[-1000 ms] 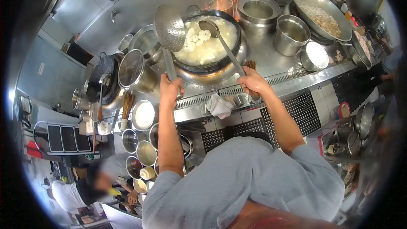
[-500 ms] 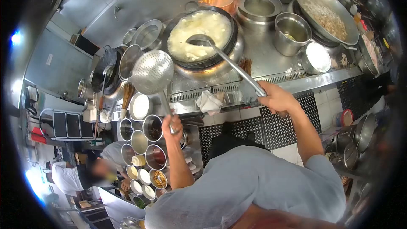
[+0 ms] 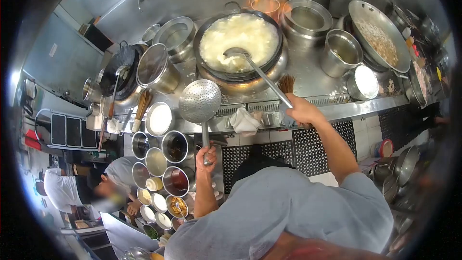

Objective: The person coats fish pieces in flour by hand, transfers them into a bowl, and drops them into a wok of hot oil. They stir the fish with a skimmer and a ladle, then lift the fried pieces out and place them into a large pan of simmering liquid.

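My left hand (image 3: 206,157) is wrapped round the handle of a perforated skimmer (image 3: 200,100), its round head held near the front edge of the stove. In my right hand (image 3: 306,110) is the end of a long-handled ladle (image 3: 267,80). The ladle's bowl dips into the near side of a wok (image 3: 198,43) on the burner. Pale, foamy, bubbling contents (image 3: 240,34) fill most of the wok; what lies under the foam is hidden.
Flames rise by a metal ring (image 3: 265,6) behind the wok. A steel pot (image 3: 342,53) and a large pan of food (image 3: 380,43) stand right. A strainer (image 3: 152,65) over a pot stands left. Sauce containers (image 3: 176,181) line the lower left, with co-workers (image 3: 62,190) beyond.
The skimmer has moved right and lower, away from the pots at left. The ladle's bowl has shifted toward the wok's near side. The camera view has also moved slightly.
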Demonstrator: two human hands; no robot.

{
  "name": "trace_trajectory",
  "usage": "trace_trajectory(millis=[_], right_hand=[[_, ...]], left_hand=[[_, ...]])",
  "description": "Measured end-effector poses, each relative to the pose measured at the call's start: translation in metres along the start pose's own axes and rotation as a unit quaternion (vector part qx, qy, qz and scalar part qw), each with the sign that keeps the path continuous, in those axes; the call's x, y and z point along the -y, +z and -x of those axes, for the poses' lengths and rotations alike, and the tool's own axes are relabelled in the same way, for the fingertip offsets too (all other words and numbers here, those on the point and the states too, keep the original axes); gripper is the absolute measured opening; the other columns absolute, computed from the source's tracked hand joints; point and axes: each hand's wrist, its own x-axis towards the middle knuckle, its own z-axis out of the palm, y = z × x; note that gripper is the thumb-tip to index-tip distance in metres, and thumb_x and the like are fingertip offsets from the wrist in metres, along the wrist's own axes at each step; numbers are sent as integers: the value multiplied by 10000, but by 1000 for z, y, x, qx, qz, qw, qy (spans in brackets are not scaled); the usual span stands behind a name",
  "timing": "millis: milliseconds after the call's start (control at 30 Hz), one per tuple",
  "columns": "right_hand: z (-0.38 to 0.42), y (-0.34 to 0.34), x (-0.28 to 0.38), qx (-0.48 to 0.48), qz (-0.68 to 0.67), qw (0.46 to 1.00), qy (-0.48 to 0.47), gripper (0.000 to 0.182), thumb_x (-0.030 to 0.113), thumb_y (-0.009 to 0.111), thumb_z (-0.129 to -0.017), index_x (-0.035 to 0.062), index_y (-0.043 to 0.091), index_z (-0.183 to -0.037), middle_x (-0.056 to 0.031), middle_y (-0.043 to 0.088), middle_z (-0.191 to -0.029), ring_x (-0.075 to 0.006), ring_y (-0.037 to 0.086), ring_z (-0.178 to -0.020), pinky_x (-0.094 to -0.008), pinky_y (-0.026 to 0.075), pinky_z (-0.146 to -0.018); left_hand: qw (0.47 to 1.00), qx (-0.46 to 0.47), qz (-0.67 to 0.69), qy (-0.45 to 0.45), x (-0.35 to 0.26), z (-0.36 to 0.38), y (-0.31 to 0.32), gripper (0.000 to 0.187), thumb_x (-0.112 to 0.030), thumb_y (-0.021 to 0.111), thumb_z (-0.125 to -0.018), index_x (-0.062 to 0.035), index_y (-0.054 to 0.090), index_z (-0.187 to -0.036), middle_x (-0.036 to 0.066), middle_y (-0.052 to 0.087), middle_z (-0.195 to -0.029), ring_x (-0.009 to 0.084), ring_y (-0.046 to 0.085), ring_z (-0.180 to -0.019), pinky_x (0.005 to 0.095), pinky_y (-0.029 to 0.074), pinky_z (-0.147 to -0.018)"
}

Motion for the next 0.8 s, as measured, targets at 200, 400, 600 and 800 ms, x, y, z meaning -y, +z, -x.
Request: trace_trajectory(millis=[200, 400, 600, 800], right_hand=[[-33, 15, -4, -20, 3, 1000, -18, 347, 89, 498, -754, -35, 439, -1073, -173, 563, -655, -252, 564, -453, -378, 447, -438], [-51, 30, -4, -45, -39, 998, -26, 325, 95, 504, -752, -38, 443, -1042, -157, 547, -601, -247, 559, -442, -377, 444, -434], [-58, 47, 4, -66, -84, 994, -14, 469, 103, 508, -746, 15, 452, -1204, -138, 580, -630, -213, 554, -434, -344, 451, -434], [-71, 45, 13, -154, -124, 980, -20, 484, 109, 503, -746, 6, 424, -1213, -147, 559, -623, -220, 552, -449, -353, 442, -447]], left_hand=[[972, -175, -152, -38, -29, 7, -2, 306, -240, 531, -860, -37, 521, -1090, 53, 504, -723, 117, 450, -498, 219, 386, -438], [334, -182, -922, -70, -59, 11, 80, 317, -286, 516, -881, 21, 550, -953, 173, 596, -761, 351, 607, -734, 451, 473, -667], [447, 60, -820, 353, -48, -109, 208, 179, -133, 464, -896, -32, 539, -1023, 195, 559, -1025, 391, 555, -909, 452, 461, -750], [407, 18, -871, 275, -9, -199, 211, 237, -218, 419, -925, -15, 497, -1021, 199, 542, -1043, 433, 575, -839, 480, 474, -731]])
